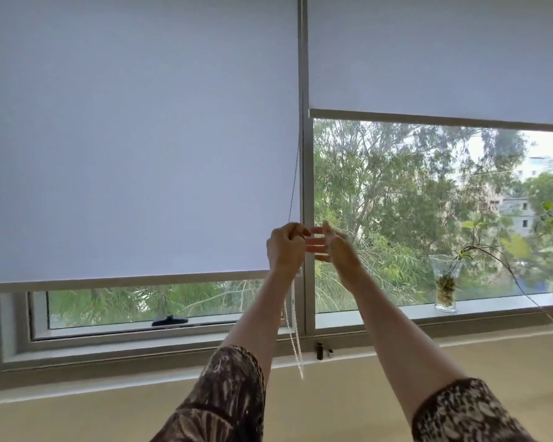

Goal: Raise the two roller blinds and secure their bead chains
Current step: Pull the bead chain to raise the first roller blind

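- we see two roller blinds of smooth, matte, pale grey fabric, each ending in a straight flat bottom bar.
- left blind [134, 138] hangs low, its bar just above the small lower window; right blind [438, 52] is raised about a third of the way, its bar running crosswise with a slight tilt in this wide view.
- bead chain [292, 186] is thin and beaded, long axis near vertical, running down beside the grey mullion [307, 173] between the blinds; below the hands its pale loop dangles to the sill.
- left hand [284, 247] is clenched around the chain, in front of the left blind's right edge.
- right hand [336, 247] has its fingers spread loosely just beside the left, in front of the mullion; we cannot tell if it grips the chain.
- both sleeves are dark with a pale print.
- on the sill, right: a clear glass vase [446, 287] holding trailing green stems, well apart from the hands.
- a small dark fitting [320, 349] sits at the mullion's foot.
- a black window handle [170, 321] lies on the lower left frame.
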`<state>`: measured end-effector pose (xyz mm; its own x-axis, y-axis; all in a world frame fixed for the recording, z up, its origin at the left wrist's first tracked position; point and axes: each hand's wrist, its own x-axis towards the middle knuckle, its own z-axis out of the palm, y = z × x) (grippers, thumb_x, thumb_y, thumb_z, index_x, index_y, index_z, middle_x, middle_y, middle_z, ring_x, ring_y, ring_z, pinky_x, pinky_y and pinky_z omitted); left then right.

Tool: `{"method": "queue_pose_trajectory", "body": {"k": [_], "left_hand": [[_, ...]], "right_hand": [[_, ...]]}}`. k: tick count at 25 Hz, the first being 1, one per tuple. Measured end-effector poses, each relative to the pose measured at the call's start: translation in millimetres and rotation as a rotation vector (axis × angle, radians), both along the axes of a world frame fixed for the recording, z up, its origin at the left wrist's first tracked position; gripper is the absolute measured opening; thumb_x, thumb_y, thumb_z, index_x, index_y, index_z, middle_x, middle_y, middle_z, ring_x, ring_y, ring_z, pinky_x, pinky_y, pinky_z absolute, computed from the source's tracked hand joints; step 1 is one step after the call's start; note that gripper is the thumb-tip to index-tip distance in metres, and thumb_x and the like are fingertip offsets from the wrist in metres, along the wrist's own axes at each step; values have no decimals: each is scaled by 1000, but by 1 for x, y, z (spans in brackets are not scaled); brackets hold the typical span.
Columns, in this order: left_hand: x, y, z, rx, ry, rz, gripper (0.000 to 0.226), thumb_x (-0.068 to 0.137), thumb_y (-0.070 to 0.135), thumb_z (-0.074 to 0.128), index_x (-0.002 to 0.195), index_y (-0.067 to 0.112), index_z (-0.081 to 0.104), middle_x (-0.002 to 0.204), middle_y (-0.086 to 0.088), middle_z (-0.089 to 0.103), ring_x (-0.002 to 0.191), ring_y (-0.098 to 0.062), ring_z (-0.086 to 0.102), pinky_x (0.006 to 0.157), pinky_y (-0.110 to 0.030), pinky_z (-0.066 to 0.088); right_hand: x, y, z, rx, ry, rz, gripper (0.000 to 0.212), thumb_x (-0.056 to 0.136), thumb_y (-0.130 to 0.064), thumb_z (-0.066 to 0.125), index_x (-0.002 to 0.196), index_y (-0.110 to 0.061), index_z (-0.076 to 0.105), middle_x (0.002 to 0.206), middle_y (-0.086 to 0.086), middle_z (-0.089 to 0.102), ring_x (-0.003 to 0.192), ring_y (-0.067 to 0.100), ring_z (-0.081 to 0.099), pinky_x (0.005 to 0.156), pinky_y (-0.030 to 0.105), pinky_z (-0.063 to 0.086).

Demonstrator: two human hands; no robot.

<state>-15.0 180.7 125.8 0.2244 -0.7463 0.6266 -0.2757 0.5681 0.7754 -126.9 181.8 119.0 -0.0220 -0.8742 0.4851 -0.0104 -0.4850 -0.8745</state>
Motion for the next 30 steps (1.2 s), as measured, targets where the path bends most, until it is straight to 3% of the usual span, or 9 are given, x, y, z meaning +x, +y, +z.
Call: {"method": "queue_pose_trajectory", "body": {"k": [4, 7, 10, 12, 15, 18, 22, 26, 30], "left_hand": [[0, 0, -47, 57, 28, -67, 37, 90, -1, 45, 68, 18, 69, 58, -2, 63, 37, -9, 40, 40, -21, 31], [-1, 7, -68, 70, 58, -100, 43, 93, 3, 51, 60, 26, 65, 47, 11, 56, 37, -5, 40, 36, -21, 32], [-4, 13, -71, 59, 35, -158, 40, 94, 5, 51, 63, 25, 67, 48, 10, 55, 37, -2, 43, 39, -19, 40], [-2, 16, -64, 77, -4, -215, 33, 95, 2, 48, 73, 12, 70, 52, 5, 56, 38, -3, 48, 44, -20, 47], [9, 17, -51, 157, -30, -380, 24, 96, 0, 45, 98, -10, 67, 69, -4, 66, 48, -3, 62, 47, -11, 47], [21, 20, -35, 255, -91, -425, 26, 97, 9, 47, 113, -1, 66, 98, -5, 72, 73, -1, 69, 51, -5, 47], [19, 23, 4, 192, 22, -374, 31, 99, 14, 42, 118, 6, 65, 116, -8, 70, 101, -19, 67, 68, -24, 48], [6, 27, 43, 106, 159, -430, 32, 100, 22, 43, 118, 5, 62, 115, -9, 69, 99, -20, 66, 82, -35, 49], [-18, 25, 64, 136, 248, -448, 30, 99, 17, 46, 119, 0, 61, 113, -14, 69, 91, -21, 67, 72, -34, 51]], "right_hand": [[22, 9, 71, -116, -18, -38, 37, 101, -27, 38, 118, 0, 58, 107, 19, 69, 84, 22, 66, 77, 35, 50], [30, 13, 108, -106, -33, -22, 32, 100, -19, 40, 123, -1, 52, 105, 18, 67, 83, 25, 65, 71, 33, 49], [34, 14, 119, -127, -114, -50, 24, 100, -16, 38, 106, -7, 59, 75, 5, 55, 58, 15, 49, 51, 27, 43], [38, 14, 115, -206, -134, -148, 29, 100, -15, 36, 83, -16, 58, 64, 0, 45, 51, 11, 37, 43, 24, 29], [42, 20, 107, -320, -90, -205, 30, 100, -14, 34, 76, -17, 52, 59, -1, 44, 50, 10, 35, 48, 25, 24], [33, 26, 95, -334, -75, -210, 29, 100, -13, 35, 77, -15, 52, 57, 0, 42, 47, 10, 32, 46, 25, 22], [19, 22, 55, -311, -58, -205, 26, 101, -16, 37, 86, -8, 57, 56, -1, 42, 47, 9, 33, 47, 25, 24], [16, 18, 20, -320, -52, -193, 24, 100, -12, 39, 86, -9, 57, 58, -2, 43, 49, 9, 36, 47, 23, 27], [21, 20, -9, -328, 19, -202, 29, 101, -18, 40, 78, -12, 57, 51, -10, 40, 39, 0, 29, 41, 16, 21]]}}
